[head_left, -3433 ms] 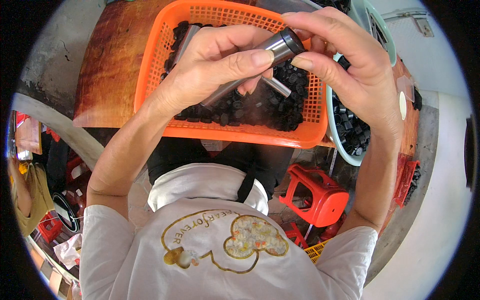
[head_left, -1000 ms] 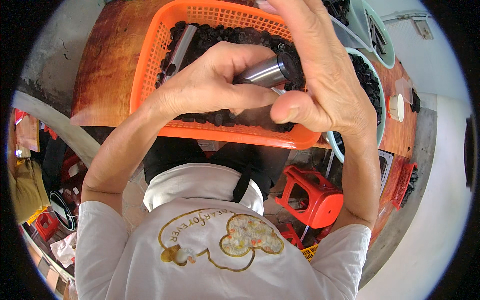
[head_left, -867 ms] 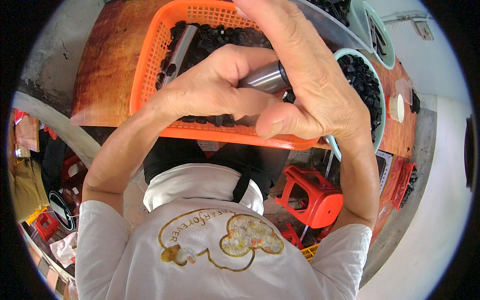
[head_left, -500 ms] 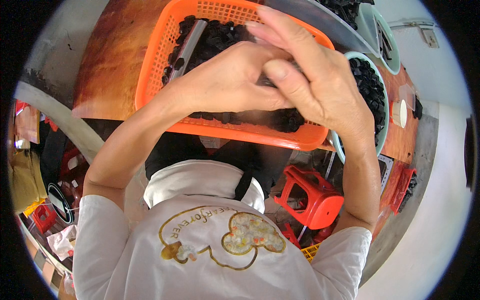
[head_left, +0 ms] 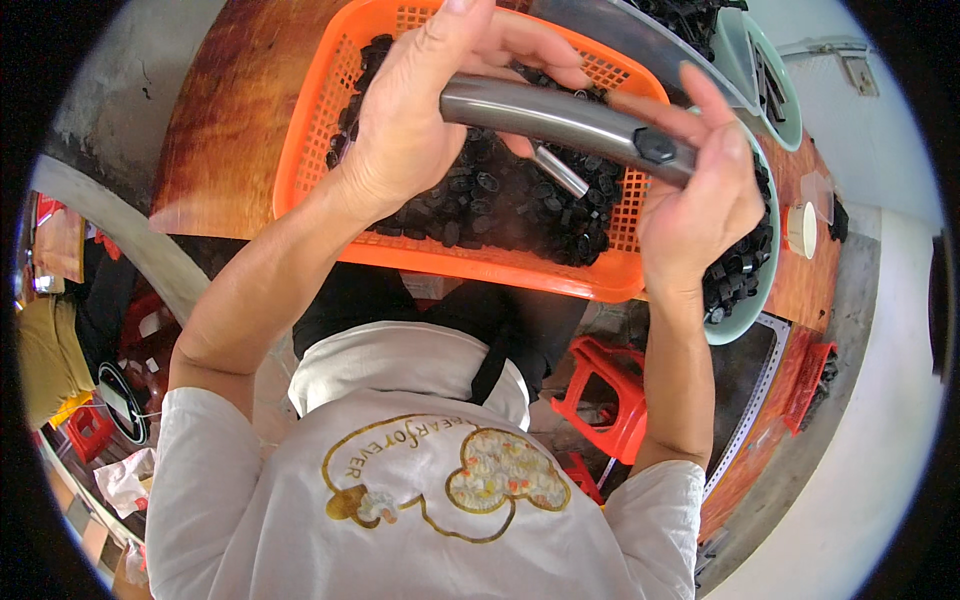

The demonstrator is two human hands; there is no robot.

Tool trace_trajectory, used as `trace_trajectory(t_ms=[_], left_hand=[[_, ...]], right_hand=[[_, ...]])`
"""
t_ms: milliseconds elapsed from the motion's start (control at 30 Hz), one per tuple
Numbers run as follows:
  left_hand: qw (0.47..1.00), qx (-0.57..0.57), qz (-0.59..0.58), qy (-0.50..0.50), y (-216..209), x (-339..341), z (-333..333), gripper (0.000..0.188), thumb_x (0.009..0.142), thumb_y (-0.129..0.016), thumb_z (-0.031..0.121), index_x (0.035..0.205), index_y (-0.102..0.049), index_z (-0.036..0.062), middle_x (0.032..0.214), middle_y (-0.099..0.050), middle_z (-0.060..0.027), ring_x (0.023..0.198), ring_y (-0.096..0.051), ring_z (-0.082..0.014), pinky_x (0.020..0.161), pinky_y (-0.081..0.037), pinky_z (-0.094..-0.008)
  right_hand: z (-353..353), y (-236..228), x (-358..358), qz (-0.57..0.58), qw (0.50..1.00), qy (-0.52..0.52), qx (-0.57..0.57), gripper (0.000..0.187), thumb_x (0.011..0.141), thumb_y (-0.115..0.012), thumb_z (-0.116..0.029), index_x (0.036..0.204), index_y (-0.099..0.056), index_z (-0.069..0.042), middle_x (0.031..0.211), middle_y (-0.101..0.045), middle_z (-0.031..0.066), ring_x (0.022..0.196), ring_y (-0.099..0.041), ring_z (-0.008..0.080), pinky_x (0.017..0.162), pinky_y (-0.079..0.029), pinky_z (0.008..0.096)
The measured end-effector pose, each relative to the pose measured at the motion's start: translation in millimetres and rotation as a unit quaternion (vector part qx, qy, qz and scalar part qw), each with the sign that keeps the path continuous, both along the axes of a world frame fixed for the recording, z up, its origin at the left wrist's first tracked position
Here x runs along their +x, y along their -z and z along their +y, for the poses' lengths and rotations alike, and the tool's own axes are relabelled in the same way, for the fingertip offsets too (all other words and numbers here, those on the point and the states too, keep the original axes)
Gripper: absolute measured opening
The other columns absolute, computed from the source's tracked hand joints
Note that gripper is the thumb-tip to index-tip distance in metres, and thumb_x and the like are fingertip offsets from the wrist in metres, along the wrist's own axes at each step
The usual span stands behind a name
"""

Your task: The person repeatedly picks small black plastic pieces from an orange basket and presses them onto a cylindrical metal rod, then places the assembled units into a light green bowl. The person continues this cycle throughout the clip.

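A curved, dark grey, glossy tube (head_left: 560, 115) is held crosswise above an orange basket, with a black oval piece (head_left: 655, 146) set near its right end. My left hand (head_left: 405, 125) takes the tube's left end against the palm, thumb up and fingers partly stretched beyond it. Around the right end close the fingers and thumb of my right hand (head_left: 705, 195). Below the tube, close to my left fingertips, shows a short shiny metal rod (head_left: 562, 172); whether it is touched I cannot tell. Many small black oval parts (head_left: 480, 200) fill the orange basket (head_left: 470, 262).
On the wooden table (head_left: 220, 130), a pale green bowl (head_left: 735, 325) of black parts stands right of the basket. Behind it are a clear bin (head_left: 680, 50) and another green bowl (head_left: 790, 120). A paper cup (head_left: 800, 230) stands far right; a red stool (head_left: 610, 395) is below.
My hands were together, one over the other, above the basket. Now they are apart, with the curved tube stretched between them. The short metal rod has come into view.
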State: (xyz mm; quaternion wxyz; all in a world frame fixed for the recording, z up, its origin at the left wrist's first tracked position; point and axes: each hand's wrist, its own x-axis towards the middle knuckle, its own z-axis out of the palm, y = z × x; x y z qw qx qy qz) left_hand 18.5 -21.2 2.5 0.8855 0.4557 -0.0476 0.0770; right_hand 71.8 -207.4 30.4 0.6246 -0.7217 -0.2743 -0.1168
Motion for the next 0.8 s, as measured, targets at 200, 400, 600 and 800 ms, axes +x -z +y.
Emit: trace_trajectory(t_ms=[200,400,600,800], left_hand=[[0.976,0.210,0.002,-0.058,4.4,-1.6,12.1,0.082,0.102,-0.022,0.066,0.124,-0.059,-0.0038,0.098,-0.069,-0.0150,0.072,-0.068,-0.0163,0.058,-0.051,-0.0245],[0.978,0.206,-0.006,0.017,-2.5,-10.1,9.6,0.048,0.097,-0.062,0.045,0.124,-0.064,0.0055,0.097,-0.070,-0.0086,0.066,-0.064,-0.0093,0.055,-0.050,-0.0224],[0.942,0.275,0.091,0.169,-11.4,-12.4,8.4,0.042,0.085,-0.079,0.013,0.123,-0.067,0.0003,0.102,-0.072,-0.0036,0.093,-0.064,-0.0085,0.087,-0.052,-0.0253],[0.958,0.260,-0.014,0.118,-6.1,-14.2,16.0,0.041,0.083,-0.081,0.010,0.121,-0.069,-0.0014,0.104,-0.073,-0.0035,0.094,-0.065,-0.0086,0.087,-0.052,-0.0257]], right_hand=[[-5.3,9.4,-20.0,0.005,0.997,-0.071,-0.029,0.042,0.107,-0.038,-0.024,0.121,-0.059,0.010,0.075,-0.068,0.0147,0.055,-0.066,0.0165,0.050,-0.052,0.0253],[-14.1,3.5,-6.2,0.090,0.995,-0.044,0.015,0.043,0.108,-0.038,-0.025,0.119,-0.061,0.010,0.076,-0.069,0.0136,0.054,-0.065,0.0153,0.051,-0.052,0.0252],[-19.1,-3.0,0.0,0.132,0.979,-0.153,-0.005,0.067,0.106,-0.031,-0.052,0.140,-0.045,0.004,0.104,-0.067,0.0276,0.082,-0.072,0.0275,0.069,-0.056,0.0320],[-31.4,-18.9,4.8,0.345,0.831,-0.407,0.159,0.097,0.097,-0.019,-0.074,0.154,-0.019,0.004,0.140,-0.046,0.0385,0.086,-0.073,0.0342,0.061,-0.055,0.0283]])
